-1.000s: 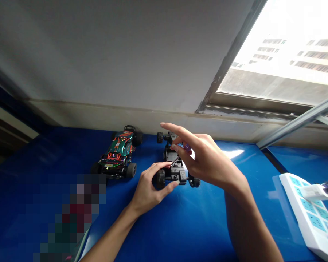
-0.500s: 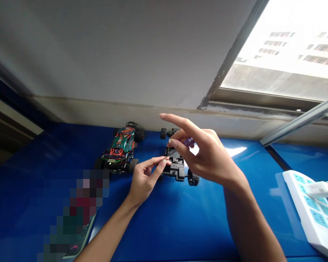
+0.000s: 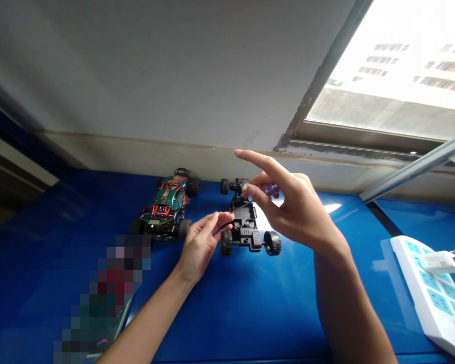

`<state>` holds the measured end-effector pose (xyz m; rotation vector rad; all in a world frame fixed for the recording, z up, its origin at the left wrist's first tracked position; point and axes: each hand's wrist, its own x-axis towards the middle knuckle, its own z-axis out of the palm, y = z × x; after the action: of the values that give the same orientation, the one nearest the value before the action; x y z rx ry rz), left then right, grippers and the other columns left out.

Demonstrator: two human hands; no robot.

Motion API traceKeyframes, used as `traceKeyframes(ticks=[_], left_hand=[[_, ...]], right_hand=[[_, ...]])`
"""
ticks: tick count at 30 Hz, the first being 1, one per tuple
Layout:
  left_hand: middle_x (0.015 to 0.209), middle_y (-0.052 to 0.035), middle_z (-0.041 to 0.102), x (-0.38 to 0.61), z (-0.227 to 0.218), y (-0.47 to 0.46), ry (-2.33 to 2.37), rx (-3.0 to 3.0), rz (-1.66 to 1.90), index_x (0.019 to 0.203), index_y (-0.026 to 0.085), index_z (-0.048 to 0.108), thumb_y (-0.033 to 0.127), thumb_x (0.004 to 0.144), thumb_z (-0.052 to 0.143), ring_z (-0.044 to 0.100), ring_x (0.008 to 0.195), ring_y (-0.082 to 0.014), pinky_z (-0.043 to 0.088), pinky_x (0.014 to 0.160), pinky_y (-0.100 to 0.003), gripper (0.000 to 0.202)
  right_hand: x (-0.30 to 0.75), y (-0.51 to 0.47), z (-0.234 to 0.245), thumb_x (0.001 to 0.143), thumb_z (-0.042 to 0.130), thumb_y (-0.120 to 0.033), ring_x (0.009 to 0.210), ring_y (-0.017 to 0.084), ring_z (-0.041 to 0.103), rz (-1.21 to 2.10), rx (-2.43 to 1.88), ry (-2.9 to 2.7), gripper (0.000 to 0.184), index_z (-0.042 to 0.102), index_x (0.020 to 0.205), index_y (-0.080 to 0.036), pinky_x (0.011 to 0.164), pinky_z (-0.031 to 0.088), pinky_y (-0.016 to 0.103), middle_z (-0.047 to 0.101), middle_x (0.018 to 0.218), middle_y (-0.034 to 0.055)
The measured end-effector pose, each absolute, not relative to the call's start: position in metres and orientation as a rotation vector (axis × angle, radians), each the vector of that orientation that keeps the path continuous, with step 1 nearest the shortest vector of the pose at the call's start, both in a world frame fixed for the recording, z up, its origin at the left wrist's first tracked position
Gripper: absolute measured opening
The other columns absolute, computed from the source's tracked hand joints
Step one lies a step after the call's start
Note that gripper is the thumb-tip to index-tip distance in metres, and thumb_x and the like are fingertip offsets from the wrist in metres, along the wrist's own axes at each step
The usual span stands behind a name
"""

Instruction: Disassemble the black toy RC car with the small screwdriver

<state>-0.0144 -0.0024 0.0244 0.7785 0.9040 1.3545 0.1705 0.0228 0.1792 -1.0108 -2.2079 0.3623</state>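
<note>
My right hand (image 3: pixel 288 207) is closed around the purple handle of a screwdriver (image 3: pixel 272 190), with its index finger stretched out. The thin shaft slants down to the left, toward the fingertips of my left hand (image 3: pixel 202 242). Those fingers are pinched together beside the tip; anything between them is too small to make out. Behind and below both hands stands a black toy car chassis (image 3: pixel 246 235) with treaded wheels and an open tray in its middle. Part of its far end is hidden by my right hand.
A green and orange toy car (image 3: pixel 169 199) stands left of the chassis on the blue table (image 3: pixel 235 313). A white power strip (image 3: pixel 420 288) with a plug in it lies at the right. Lower left is a blurred-out patch over a pale container edge (image 3: pixel 123 321). A wall runs behind.
Both hands have shifted slightly, my right hand up and to the right with the screwdriver, my left fingers a little up and left. More of the chassis and its wheels now shows.
</note>
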Motion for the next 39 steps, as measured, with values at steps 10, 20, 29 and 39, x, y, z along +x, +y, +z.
traceKeyframes(ticks=[10,20,29,39], left_hand=[[0.102,-0.009,0.079,-0.02,0.007,-0.003,1.453,1.941,1.169,0.099,0.02,0.083,0.021,0.099,0.059,0.071,0.097,-0.0265,0.057,0.093,-0.042,0.024],[0.091,-0.0072,0.068,-0.024,0.0,0.003,1.532,2.06,1.011,0.101,0.018,0.08,0.017,0.1,0.055,0.067,0.078,-0.0211,0.053,0.074,-0.033,0.024],[0.111,-0.0078,0.072,-0.019,0.01,-0.002,1.567,1.842,1.302,0.12,0.019,0.073,0.014,0.095,0.054,0.069,0.09,-0.0211,0.056,0.083,-0.033,0.032],[0.132,-0.0092,0.073,-0.013,0.028,-0.018,1.126,1.808,1.191,0.14,0.025,0.06,0.041,0.095,0.071,0.069,0.119,-0.0282,0.056,0.101,-0.04,0.049]], right_hand=[[0.171,0.027,0.176,0.109,0.053,-0.03,0.056,0.012,0.056,0.332,-1.084,-2.262,0.047,0.052,0.156,-0.029,0.061,0.046,0.026,0.07,0.072,-0.004],[0.172,0.028,0.174,0.108,0.053,-0.031,0.056,0.013,0.056,0.312,-1.097,-2.299,0.048,0.051,0.156,-0.032,0.06,0.045,0.028,0.069,0.071,-0.004],[0.182,0.029,0.179,0.104,0.06,-0.028,0.052,0.012,0.051,0.274,-1.129,-2.225,0.052,0.052,0.155,-0.031,0.06,0.049,0.027,0.072,0.075,-0.0035],[0.192,0.028,0.189,0.101,0.067,-0.03,0.065,0.013,0.064,0.506,-1.144,-2.178,0.043,0.062,0.144,-0.025,0.06,0.048,0.025,0.077,0.084,0.0005]])
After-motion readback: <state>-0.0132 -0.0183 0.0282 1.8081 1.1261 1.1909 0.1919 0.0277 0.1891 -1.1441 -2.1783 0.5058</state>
